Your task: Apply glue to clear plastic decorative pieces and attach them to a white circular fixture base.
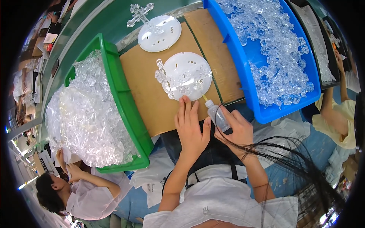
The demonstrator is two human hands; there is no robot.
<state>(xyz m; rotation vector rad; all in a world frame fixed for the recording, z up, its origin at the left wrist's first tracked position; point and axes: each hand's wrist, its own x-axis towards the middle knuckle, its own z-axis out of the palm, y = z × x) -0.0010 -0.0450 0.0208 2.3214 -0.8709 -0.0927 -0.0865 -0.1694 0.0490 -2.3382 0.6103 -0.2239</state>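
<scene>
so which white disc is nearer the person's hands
The lower disc, with the left hand at its near edge; the upper disc lies farther off, beyond it.

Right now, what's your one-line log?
left hand: at nearer white disc; right hand: holding squeeze bottle, nozzle by disc edge; blue bin: right

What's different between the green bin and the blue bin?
The green bin is on the left, the blue bin on the right. The green bin is heaped, its bottom hidden; the blue bin shows some bare bottom. The green bin's contents appear bagged; the blue bin's lie loose. Both hold clear, shiny items.
</scene>
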